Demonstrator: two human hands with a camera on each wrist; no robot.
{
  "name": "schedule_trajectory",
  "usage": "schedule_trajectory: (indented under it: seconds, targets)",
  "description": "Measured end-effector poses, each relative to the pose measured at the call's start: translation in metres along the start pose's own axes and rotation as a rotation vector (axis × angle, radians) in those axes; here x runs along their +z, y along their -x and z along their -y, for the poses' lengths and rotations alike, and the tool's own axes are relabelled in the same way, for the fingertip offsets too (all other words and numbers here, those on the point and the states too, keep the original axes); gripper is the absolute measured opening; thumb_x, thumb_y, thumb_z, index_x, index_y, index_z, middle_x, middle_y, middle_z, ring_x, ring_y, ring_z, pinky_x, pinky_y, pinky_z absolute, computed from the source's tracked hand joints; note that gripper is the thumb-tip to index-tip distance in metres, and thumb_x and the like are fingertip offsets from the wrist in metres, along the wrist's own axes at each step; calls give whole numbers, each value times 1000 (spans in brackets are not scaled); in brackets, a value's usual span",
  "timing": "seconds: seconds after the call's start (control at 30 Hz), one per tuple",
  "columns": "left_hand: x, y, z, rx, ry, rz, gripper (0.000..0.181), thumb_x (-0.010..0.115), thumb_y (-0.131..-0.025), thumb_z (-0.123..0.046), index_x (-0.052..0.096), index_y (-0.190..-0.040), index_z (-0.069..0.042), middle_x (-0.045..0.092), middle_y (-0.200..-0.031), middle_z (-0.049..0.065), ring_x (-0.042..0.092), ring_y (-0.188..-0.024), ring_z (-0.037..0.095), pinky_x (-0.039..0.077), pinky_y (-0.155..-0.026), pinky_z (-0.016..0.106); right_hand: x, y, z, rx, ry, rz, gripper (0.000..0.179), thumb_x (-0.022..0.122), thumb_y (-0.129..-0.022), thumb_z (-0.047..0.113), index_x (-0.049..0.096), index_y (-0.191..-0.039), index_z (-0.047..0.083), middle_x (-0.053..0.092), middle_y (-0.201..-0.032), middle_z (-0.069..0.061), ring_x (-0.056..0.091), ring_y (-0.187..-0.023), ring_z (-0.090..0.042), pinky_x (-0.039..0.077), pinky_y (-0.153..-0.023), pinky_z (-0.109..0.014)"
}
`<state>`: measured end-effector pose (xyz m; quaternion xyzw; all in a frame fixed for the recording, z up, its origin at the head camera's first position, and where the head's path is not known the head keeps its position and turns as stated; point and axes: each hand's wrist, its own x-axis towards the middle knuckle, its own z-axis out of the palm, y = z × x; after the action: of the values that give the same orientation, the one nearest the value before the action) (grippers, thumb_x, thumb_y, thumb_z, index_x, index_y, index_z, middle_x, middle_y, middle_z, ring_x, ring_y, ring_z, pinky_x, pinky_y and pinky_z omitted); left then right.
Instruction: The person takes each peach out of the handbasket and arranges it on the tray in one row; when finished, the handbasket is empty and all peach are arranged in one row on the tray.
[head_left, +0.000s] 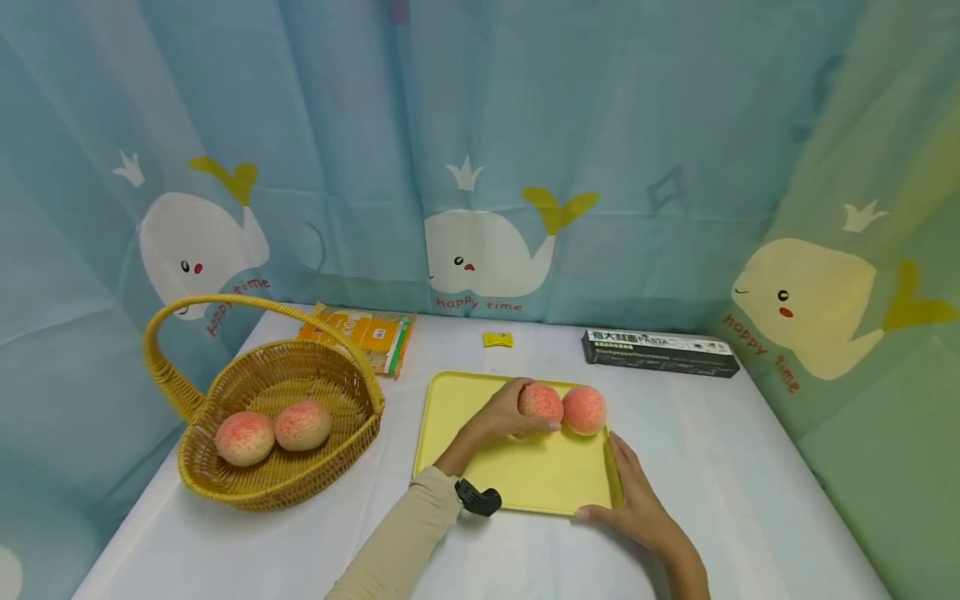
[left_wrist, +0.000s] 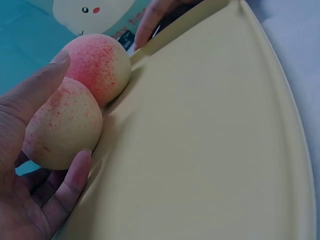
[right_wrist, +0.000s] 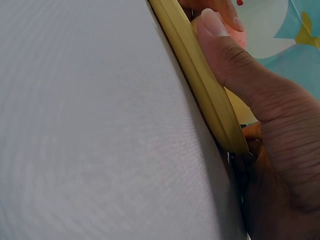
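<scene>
In the head view my left hand [head_left: 504, 412] holds a pink-and-cream peach [head_left: 542, 402] at the back of a yellow tray [head_left: 525, 487]. The thumb and fingers curl round that peach [left_wrist: 62, 125] in the left wrist view. A second peach [head_left: 584, 410] sits right beside it, touching it, in the tray's far right corner. My right hand [head_left: 637, 504] grips the tray's near right corner. Its thumb lies over the tray rim [right_wrist: 200, 75] in the right wrist view, while the other fingers are partly hidden at the outer side.
On the left stands a yellow wicker basket [head_left: 273, 496] with a tall handle, holding two peaches [head_left: 302, 425]. Behind it lies an orange food packet [head_left: 371, 332]. A small yellow wrapped piece [head_left: 497, 339] and a black pasta box [head_left: 660, 353] lie beyond the tray. Whale-print curtains [head_left: 637, 125] enclose the table.
</scene>
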<state>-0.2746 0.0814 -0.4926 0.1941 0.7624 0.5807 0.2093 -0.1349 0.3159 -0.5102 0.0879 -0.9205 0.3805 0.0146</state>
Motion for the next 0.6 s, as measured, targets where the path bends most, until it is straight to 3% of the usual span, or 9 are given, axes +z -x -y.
schedule_trajectory:
  seconds: [0.6]
  targets:
    - [-10,11,5,-26,-4,8,85,81,-79,-28,35,-148,-10,45,-138,15,47,-127,27,59,-66,33,-1,-2,-3,-8,-31,-3,125,91,-63,26,11,-155,-1,12,-156,-31,15,-141,-56,20,-105,-73]
